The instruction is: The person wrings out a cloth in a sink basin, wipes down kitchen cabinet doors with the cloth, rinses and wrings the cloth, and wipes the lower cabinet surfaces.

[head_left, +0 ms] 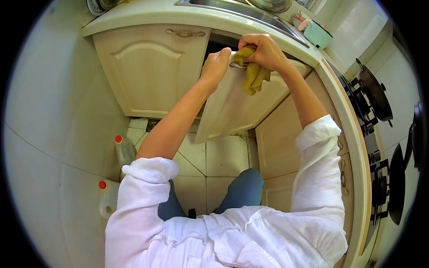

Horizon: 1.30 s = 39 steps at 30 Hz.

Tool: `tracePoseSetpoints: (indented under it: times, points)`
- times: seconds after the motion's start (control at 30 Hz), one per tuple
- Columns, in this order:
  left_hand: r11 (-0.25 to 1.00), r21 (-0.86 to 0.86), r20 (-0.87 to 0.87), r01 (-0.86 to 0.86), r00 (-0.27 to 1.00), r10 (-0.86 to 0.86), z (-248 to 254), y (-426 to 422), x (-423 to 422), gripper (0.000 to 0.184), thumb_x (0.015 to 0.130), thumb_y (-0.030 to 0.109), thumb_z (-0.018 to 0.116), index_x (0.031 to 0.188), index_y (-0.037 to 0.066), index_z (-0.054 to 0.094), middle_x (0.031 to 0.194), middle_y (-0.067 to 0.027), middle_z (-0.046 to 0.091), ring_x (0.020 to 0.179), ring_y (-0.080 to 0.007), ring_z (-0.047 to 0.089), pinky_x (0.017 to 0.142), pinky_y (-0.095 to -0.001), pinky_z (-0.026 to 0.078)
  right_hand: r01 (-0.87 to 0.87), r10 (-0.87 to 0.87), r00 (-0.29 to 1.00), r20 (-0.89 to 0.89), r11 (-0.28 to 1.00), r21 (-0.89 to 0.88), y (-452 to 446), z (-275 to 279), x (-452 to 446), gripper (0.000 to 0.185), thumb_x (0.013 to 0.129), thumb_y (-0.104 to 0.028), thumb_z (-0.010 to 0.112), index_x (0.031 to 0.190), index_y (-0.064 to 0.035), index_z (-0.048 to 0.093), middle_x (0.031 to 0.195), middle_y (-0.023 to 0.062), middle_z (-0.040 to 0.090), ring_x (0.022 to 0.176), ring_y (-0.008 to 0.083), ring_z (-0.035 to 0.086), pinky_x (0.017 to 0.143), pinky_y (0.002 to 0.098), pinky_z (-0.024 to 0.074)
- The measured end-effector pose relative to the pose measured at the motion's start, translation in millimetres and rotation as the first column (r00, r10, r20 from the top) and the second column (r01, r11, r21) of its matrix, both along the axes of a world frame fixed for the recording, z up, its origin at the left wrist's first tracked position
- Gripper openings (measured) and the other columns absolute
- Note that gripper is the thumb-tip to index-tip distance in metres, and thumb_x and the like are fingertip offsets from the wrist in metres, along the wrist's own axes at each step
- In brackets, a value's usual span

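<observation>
A pale wooden cabinet door (237,105) under the sink stands part way open, swung out towards me. My left hand (216,68) is closed on the free upper corner of this door, thumb on top, with some fingers hidden. My right hand (267,51) grips a yellow-green cloth (254,78) at the door's top edge. Part of the cloth hangs down the door's front. The door's metal handle (237,65) shows beside the cloth, partly covered. Behind the door, the cabinet's dark inside is visible only as a narrow gap.
A closed cabinet door (154,71) is on the left. Above runs the countertop (147,17) with a metal sink (250,14). A gas stove (368,147) with a lidded pan (374,91) lies right. Plastic jugs (126,151) stand along the left wall on the tiled floor (223,156).
</observation>
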<state>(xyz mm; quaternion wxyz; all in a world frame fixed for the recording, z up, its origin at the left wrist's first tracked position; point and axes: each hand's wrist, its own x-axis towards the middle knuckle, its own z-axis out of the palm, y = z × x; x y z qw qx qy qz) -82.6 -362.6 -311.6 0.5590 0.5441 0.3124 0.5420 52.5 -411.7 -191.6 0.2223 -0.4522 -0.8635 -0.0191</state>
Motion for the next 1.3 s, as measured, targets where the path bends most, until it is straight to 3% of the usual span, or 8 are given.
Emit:
tracePoseSetpoints:
  times: [0.13, 0.23, 0.57, 0.63, 0.7, 0.9, 1.1, 1.3]
  points:
    - [0.991, -0.131, 0.172, 0.006, 0.985, 0.017, 3.5, -3.3, -2.3, 0.047, 0.088, 0.043, 0.045, 0.085, -0.001, 0.062, 0.071, -0.0049, 0.053, 0.07, -0.0155, 0.049, 0.065, -0.0332, 0.04, -0.027, 0.013, 0.958, -0.285, 0.999, -0.047, 10.8, -22.8, -11.6, 0.023, 0.065, -0.001, 0.071, 0.084, -0.0026, 0.058, 0.074, 0.0079, 0.059, 0.07, 0.0229, 0.056, 0.068, 0.0312, 0.0467]
    - [0.97, -0.22, 0.235, 0.103, 0.971, -0.05, 18.5, -20.3, -15.5, 0.044, 0.09, 0.044, 0.045, 0.087, 0.003, 0.062, 0.073, -0.0016, 0.053, 0.068, -0.0145, 0.047, 0.064, -0.0322, 0.039, -0.185, 0.208, 0.977, -0.045, 0.935, 0.301, 9.7, -39.4, -17.4, 0.026, 0.067, 0.002, 0.068, 0.091, -0.0035, 0.059, 0.085, 0.0072, 0.059, 0.077, 0.0246, 0.058, 0.071, 0.0319, 0.0471]
    - [0.962, -0.184, 0.158, 0.203, 0.972, -0.175, 8.9, -7.4, -16.9, 0.029, 0.094, 0.04, 0.043, 0.09, 0.016, 0.057, 0.076, 0.0046, 0.05, 0.067, -0.0079, 0.041, 0.061, -0.0231, 0.031, -0.188, 0.238, 0.953, -0.189, 0.951, 0.247, 14.3, -41.1, -4.8, 0.029, 0.065, 0.003, 0.069, 0.092, 0.0, 0.058, 0.086, 0.0068, 0.058, 0.08, 0.0209, 0.058, 0.075, 0.029, 0.0467]
    - [0.971, -0.161, 0.111, 0.176, 0.981, -0.16, -0.3, -0.7, -23.4, 0.033, 0.098, 0.038, 0.037, 0.108, 0.013, 0.056, 0.099, 0.0042, 0.059, 0.081, -0.008, 0.05, 0.068, -0.0266, 0.038, -0.212, 0.266, 0.95, -0.165, 0.934, 0.288, 18.6, -43.3, -18.8, 0.028, 0.066, 0.002, 0.069, 0.092, -0.0001, 0.058, 0.086, 0.0069, 0.059, 0.08, 0.021, 0.058, 0.075, 0.0294, 0.0468]
    - [0.966, -0.131, 0.13, 0.221, 0.97, -0.205, 0.8, -2.1, -25.5, 0.034, 0.099, 0.039, 0.035, 0.108, 0.014, 0.056, 0.097, 0.0053, 0.058, 0.078, -0.0072, 0.049, 0.066, -0.0254, 0.036, -0.192, 0.225, 0.968, -0.114, 0.95, 0.246, 24.9, -40.4, -22.1, 0.026, 0.071, -0.017, 0.069, 0.095, -0.0078, 0.062, 0.088, 0.0092, 0.061, 0.084, 0.0302, 0.059, 0.075, 0.0362, 0.0469]
    - [0.901, -0.101, 0.094, 0.421, 0.906, -0.413, 5.0, -3.7, -33.9, 0.05, 0.098, 0.051, 0.032, 0.1, 0.011, 0.061, 0.086, 0.0006, 0.059, 0.075, -0.0113, 0.046, 0.077, -0.0302, 0.037, -0.019, 0.019, 0.966, -0.258, 1.0, 0.001, 16.8, -27.0, 58.8, 0.027, 0.073, -0.009, 0.07, 0.097, -0.0023, 0.06, 0.09, 0.0083, 0.059, 0.085, 0.0198, 0.057, 0.078, 0.0299, 0.0465]
    - [0.969, -0.14, 0.004, 0.206, 0.978, -0.207, 11.0, -17.6, -23.6, 0.047, 0.099, 0.048, 0.03, 0.1, 0.012, 0.06, 0.089, 0.0, 0.059, 0.083, -0.0112, 0.05, 0.075, -0.0272, 0.038, -0.184, 0.195, 0.98, -0.049, 0.968, 0.169, 18.7, -27.9, 4.3, 0.029, 0.071, -0.015, 0.071, 0.093, -0.0047, 0.056, 0.089, 0.0101, 0.057, 0.088, 0.0292, 0.055, 0.081, 0.0368, 0.0447]
    - [0.935, -0.119, 0.165, 0.334, 0.935, -0.313, 4.7, -10.4, -26.0, 0.043, 0.096, 0.051, 0.041, 0.103, 0.013, 0.058, 0.092, -0.0001, 0.06, 0.085, -0.0119, 0.055, 0.078, -0.0291, 0.041, -0.191, 0.211, 0.977, -0.021, 0.921, 0.339, 17.0, -39.9, 14.3, 0.027, 0.072, -0.019, 0.071, 0.095, -0.0095, 0.06, 0.095, 0.0052, 0.057, 0.097, 0.0268, 0.051, 0.089, 0.038, 0.0378]
